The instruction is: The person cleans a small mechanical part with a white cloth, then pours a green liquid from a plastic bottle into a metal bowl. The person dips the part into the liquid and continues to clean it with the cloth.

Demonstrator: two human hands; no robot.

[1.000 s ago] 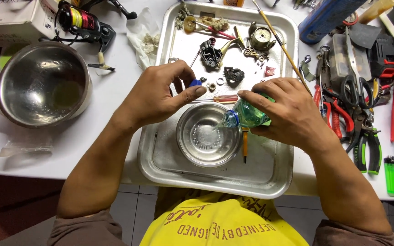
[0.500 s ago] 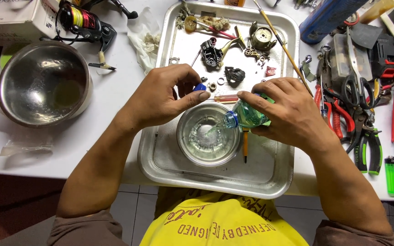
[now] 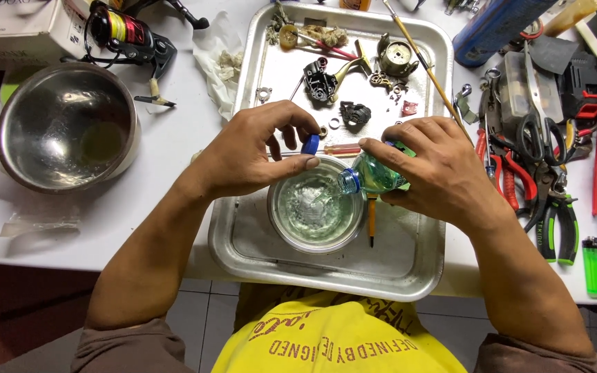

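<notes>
At the tray's (image 3: 243,249) centre, a clear greenish plastic bottle (image 3: 374,173) was held tipped by the right hand (image 3: 437,173), fingers wrapped around it, its open blue-ringed neck at three o'clock over a small glass bowl (image 3: 316,211). A blue cap (image 3: 310,144) was pinched by the left hand (image 3: 257,155).

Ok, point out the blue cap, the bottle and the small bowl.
blue cap (image 3: 310,144), head view, its side between the left fingers.
bottle (image 3: 374,173), head view, its clear green shoulder.
small bowl (image 3: 281,224), head view, its left rim.
</notes>
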